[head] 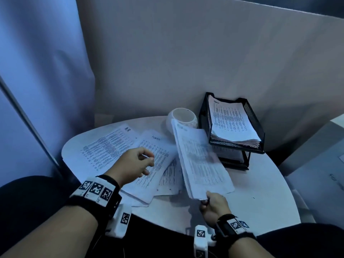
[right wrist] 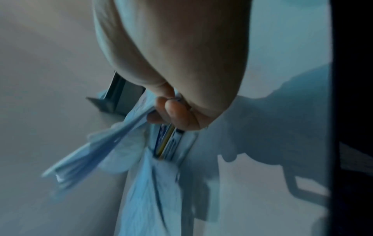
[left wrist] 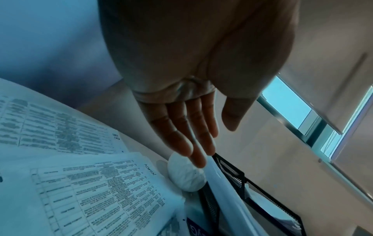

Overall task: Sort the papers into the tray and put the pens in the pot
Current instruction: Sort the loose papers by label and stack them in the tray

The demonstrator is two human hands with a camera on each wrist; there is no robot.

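Observation:
My right hand (head: pixel 205 199) (right wrist: pixel 161 111) pinches the near edge of a stack of printed papers (head: pixel 201 161) (right wrist: pixel 96 156), raised and tilted above the table. The left hand (head: pixel 149 162) (left wrist: pixel 214 138) hovers open over the loose sheets, holding nothing. Under it lie a sheet marked HR (head: pixel 108 144) (left wrist: pixel 50 119) and one marked ADMIN (head: pixel 154 157) (left wrist: pixel 101 191). A white round pot (head: pixel 181 120) (left wrist: pixel 185 175) stands at the back. Beside it on the right is a black two-tier mesh tray (head: pixel 256 125) (left wrist: pixel 232 172) with papers on its top tier. I see no pens.
The round white table (head: pixel 260 183) backs onto a grey partition wall. A blue curtain hangs on the left, and a pale surface (head: pixel 316 174) adjoins the table on the right. My dark-clothed lap sits at the near edge.

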